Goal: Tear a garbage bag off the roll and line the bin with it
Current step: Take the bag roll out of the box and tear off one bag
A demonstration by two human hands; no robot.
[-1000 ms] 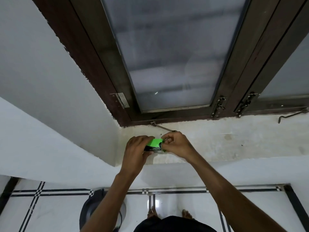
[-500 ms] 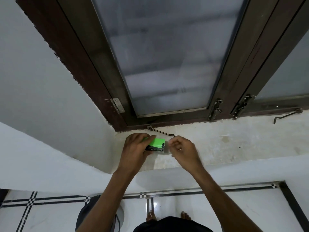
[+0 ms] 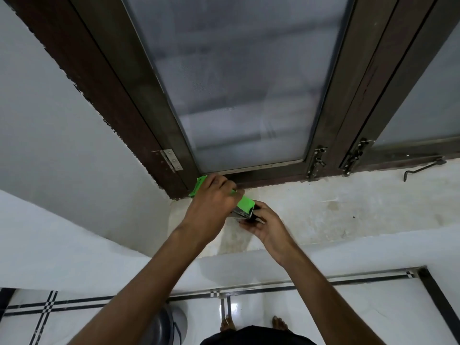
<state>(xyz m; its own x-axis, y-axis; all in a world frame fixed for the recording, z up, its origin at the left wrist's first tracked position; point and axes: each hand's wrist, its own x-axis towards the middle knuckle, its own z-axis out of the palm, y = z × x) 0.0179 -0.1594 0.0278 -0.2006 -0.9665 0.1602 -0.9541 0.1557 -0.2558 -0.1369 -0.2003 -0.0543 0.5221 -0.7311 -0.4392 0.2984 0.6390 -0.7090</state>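
Observation:
My left hand (image 3: 211, 200) grips a green garbage-bag box (image 3: 245, 204) from above, held over the white windowsill and tilted down to the right. Its green flap (image 3: 199, 185) sticks out past my fingers on the left. My right hand (image 3: 263, 224) is cupped at the box's open lower-right end, fingers around something dark (image 3: 254, 216) there; whether it is the roll of bags I cannot tell. The grey bin (image 3: 165, 327) stands on the floor at the bottom, partly hidden by my left forearm.
A dark wooden window frame (image 3: 154, 115) with frosted panes fills the top, with latches (image 3: 316, 163) and a hook stay (image 3: 423, 168) along its base. The white sill (image 3: 348, 212) runs right. White tiled floor with black lines and my bare feet (image 3: 227, 324) lie below.
The box has been lifted and tilted, its flap now out on the left. My right hand moved from pinching beside the box end to cupping under it.

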